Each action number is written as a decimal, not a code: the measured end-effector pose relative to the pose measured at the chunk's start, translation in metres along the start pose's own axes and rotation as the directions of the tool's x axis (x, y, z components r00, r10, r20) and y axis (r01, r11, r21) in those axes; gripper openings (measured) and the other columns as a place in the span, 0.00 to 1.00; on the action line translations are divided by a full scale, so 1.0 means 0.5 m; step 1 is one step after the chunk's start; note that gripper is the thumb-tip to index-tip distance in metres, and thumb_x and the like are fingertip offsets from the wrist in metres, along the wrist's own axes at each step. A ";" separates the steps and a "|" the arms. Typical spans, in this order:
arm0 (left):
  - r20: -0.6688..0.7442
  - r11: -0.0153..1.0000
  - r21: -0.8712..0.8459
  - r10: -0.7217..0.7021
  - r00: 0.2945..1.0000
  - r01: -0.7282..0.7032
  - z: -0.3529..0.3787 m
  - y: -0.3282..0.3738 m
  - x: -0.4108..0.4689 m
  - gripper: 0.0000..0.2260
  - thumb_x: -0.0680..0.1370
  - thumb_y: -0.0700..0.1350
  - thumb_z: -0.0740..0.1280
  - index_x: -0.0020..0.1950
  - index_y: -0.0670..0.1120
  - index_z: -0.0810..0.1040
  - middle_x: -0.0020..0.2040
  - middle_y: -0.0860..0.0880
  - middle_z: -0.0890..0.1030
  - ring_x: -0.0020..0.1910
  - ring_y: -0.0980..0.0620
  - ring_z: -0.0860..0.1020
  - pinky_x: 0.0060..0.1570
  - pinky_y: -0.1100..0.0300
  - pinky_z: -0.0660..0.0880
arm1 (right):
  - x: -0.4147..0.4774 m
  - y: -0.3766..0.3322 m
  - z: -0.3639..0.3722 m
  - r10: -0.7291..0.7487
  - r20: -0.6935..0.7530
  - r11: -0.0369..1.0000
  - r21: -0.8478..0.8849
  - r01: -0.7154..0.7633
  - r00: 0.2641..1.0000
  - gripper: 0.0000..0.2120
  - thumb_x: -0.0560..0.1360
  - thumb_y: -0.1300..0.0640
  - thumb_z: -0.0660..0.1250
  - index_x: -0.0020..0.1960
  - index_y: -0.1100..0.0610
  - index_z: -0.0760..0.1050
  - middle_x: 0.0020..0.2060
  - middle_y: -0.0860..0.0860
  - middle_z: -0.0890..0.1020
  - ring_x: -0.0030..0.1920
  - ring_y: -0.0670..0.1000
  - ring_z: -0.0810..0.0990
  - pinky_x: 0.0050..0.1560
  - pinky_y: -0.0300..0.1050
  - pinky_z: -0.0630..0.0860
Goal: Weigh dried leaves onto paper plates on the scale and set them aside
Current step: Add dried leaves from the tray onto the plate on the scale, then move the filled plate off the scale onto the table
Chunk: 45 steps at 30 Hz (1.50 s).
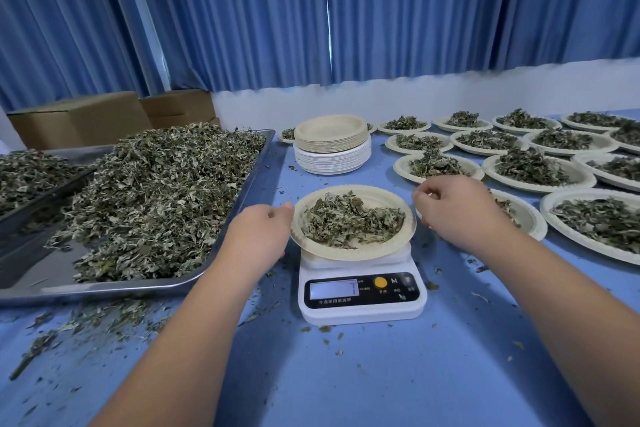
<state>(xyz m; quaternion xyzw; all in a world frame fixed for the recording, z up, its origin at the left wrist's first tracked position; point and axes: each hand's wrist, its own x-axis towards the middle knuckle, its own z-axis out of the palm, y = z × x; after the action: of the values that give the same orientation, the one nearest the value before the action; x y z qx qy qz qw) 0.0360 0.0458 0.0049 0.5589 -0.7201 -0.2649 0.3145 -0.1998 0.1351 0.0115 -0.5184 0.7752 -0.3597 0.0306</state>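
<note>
A paper plate heaped with dried leaves sits on the white digital scale at the table's middle. My left hand holds the plate's left rim, thumb on the edge and fingers curled below. My right hand is at the right rim with thumb and fingertips curled together on the edge. The scale's display is lit, and its reading is blurred.
A steel tray piled with loose dried leaves lies at the left. A stack of empty plates stands behind the scale. Several filled plates cover the table on the right. Leaf crumbs litter the blue tabletop. Cardboard boxes stand at the back left.
</note>
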 end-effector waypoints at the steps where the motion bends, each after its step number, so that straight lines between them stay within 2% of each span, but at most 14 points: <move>1: 0.035 0.999 -0.030 -0.034 0.999 0.035 0.001 0.002 -0.001 0.24 0.82 0.55 0.57 0.49 0.34 0.78 0.33 0.40 0.80 0.24 0.50 0.72 0.34 0.57 0.70 | -0.001 -0.002 -0.001 0.014 0.026 1.000 -0.006 -0.014 1.000 0.11 0.77 0.57 0.61 0.43 0.56 0.81 0.34 0.54 0.83 0.31 0.54 0.78 0.35 0.45 0.76; 3: 0.109 0.987 -0.119 -0.094 0.990 0.107 0.002 0.007 -0.001 0.22 0.81 0.55 0.58 0.51 0.36 0.79 0.33 0.42 0.78 0.25 0.49 0.71 0.35 0.58 0.69 | -0.002 -0.002 -0.001 0.038 0.068 0.999 0.022 -0.040 0.997 0.14 0.78 0.57 0.60 0.41 0.62 0.79 0.30 0.57 0.81 0.26 0.52 0.78 0.31 0.46 0.76; 7: 0.246 0.932 -0.264 -0.182 0.952 0.247 0.001 0.019 -0.005 0.11 0.79 0.49 0.63 0.46 0.42 0.79 0.36 0.43 0.77 0.35 0.46 0.71 0.35 0.57 0.68 | -0.003 -0.001 0.000 0.075 0.098 0.993 0.081 -0.083 0.992 0.18 0.79 0.58 0.59 0.35 0.69 0.73 0.19 0.54 0.75 0.15 0.46 0.68 0.23 0.37 0.67; 10: 0.289 0.904 -0.329 -0.180 0.940 0.274 -0.002 0.020 -0.007 0.08 0.78 0.46 0.64 0.45 0.43 0.78 0.32 0.45 0.74 0.33 0.47 0.69 0.30 0.60 0.65 | -0.001 -0.001 -0.005 0.104 0.110 0.980 0.158 -0.121 0.988 0.18 0.79 0.57 0.60 0.34 0.65 0.75 0.19 0.54 0.75 0.17 0.47 0.67 0.21 0.38 0.66; 13: 0.326 0.862 -0.426 -0.135 0.936 0.273 0.001 0.018 -0.006 0.09 0.78 0.43 0.63 0.50 0.38 0.79 0.33 0.43 0.73 0.33 0.47 0.68 0.31 0.58 0.61 | 0.001 -0.001 -0.007 0.120 0.076 0.958 0.254 -0.136 0.990 0.14 0.79 0.57 0.61 0.42 0.63 0.80 0.19 0.53 0.76 0.17 0.46 0.70 0.19 0.35 0.66; 17: 0.344 0.771 -0.587 -0.040 0.938 0.248 0.003 0.029 -0.014 0.10 0.77 0.37 0.63 0.56 0.34 0.78 0.36 0.46 0.75 0.25 0.52 0.70 0.25 0.62 0.63 | -0.007 -0.006 -0.012 0.141 0.024 0.906 0.399 -0.139 0.990 0.13 0.79 0.58 0.62 0.40 0.49 0.80 0.18 0.50 0.75 0.18 0.47 0.71 0.20 0.37 0.68; 19: 0.344 0.774 -0.598 0.014 0.939 0.208 0.002 0.039 -0.024 0.09 0.77 0.38 0.64 0.54 0.40 0.81 0.33 0.51 0.77 0.25 0.54 0.70 0.24 0.63 0.62 | -0.014 -0.010 -0.024 0.188 0.016 0.865 0.470 -0.173 0.982 0.12 0.80 0.58 0.62 0.43 0.49 0.81 0.19 0.52 0.74 0.18 0.48 0.70 0.21 0.38 0.68; 22: 0.320 0.827 -0.552 0.095 0.943 0.104 0.000 0.056 -0.043 0.06 0.78 0.43 0.66 0.51 0.48 0.83 0.35 0.50 0.77 0.26 0.56 0.70 0.24 0.64 0.61 | -0.034 -0.012 -0.056 0.227 0.031 0.829 0.518 -0.210 0.973 0.10 0.80 0.59 0.61 0.48 0.51 0.81 0.21 0.55 0.73 0.18 0.47 0.69 0.20 0.35 0.68; 25: 0.340 0.814 -0.576 0.153 0.928 0.077 0.003 0.075 -0.068 0.06 0.78 0.44 0.67 0.51 0.48 0.83 0.38 0.49 0.78 0.26 0.56 0.70 0.23 0.64 0.58 | -0.063 -0.007 -0.099 0.190 0.022 0.858 0.482 -0.177 0.982 0.12 0.80 0.60 0.61 0.44 0.48 0.80 0.21 0.54 0.76 0.19 0.48 0.72 0.21 0.38 0.70; 28: 0.384 0.743 -0.663 0.235 0.893 0.090 0.013 0.103 -0.102 0.07 0.77 0.44 0.68 0.54 0.47 0.83 0.41 0.48 0.79 0.28 0.55 0.70 0.22 0.65 0.60 | -0.092 0.006 -0.152 0.197 0.025 0.871 0.455 -0.187 0.980 0.13 0.79 0.60 0.62 0.41 0.45 0.77 0.20 0.52 0.78 0.21 0.49 0.74 0.23 0.41 0.72; 33: 0.410 0.639 -0.757 0.306 0.859 0.134 0.080 0.171 -0.158 0.08 0.74 0.40 0.70 0.53 0.44 0.83 0.37 0.46 0.74 0.26 0.55 0.68 0.23 0.64 0.60 | -0.150 0.065 -0.248 0.287 0.042 0.849 0.452 -0.275 0.957 0.08 0.79 0.59 0.61 0.45 0.50 0.77 0.20 0.53 0.77 0.21 0.49 0.75 0.22 0.37 0.69; 37: 0.458 0.647 -0.754 0.391 0.798 0.116 0.152 0.258 -0.212 0.10 0.69 0.43 0.73 0.50 0.48 0.83 0.34 0.48 0.73 0.26 0.55 0.68 0.22 0.64 0.62 | -0.216 0.135 -0.345 0.336 -0.029 0.867 0.400 -0.297 0.942 0.07 0.78 0.59 0.61 0.46 0.54 0.78 0.22 0.54 0.78 0.22 0.51 0.77 0.26 0.42 0.73; 40: 0.484 0.670 -0.735 0.403 0.777 0.110 0.207 0.328 -0.252 0.14 0.68 0.44 0.73 0.53 0.46 0.80 0.32 0.49 0.73 0.25 0.55 0.69 0.22 0.65 0.63 | -0.269 0.181 -0.417 0.387 -0.077 0.859 0.393 -0.329 0.919 0.04 0.78 0.58 0.62 0.49 0.52 0.75 0.22 0.55 0.79 0.23 0.52 0.77 0.27 0.43 0.74; 45: 0.540 0.707 -0.704 0.473 0.697 0.067 0.310 0.462 -0.345 0.04 0.74 0.38 0.69 0.46 0.45 0.79 0.27 0.53 0.73 0.22 0.57 0.68 0.21 0.65 0.62 | -0.371 0.257 -0.543 0.497 -0.192 0.790 0.504 -0.350 0.846 0.08 0.78 0.63 0.62 0.57 0.62 0.75 0.20 0.53 0.77 0.20 0.51 0.77 0.20 0.39 0.72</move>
<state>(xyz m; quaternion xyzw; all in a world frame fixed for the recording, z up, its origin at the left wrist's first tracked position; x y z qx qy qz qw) -0.1969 0.2725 0.0446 0.1740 -0.6966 -0.6554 0.2343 -0.3288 0.4573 0.0759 -0.2430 0.7623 -0.5903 0.1069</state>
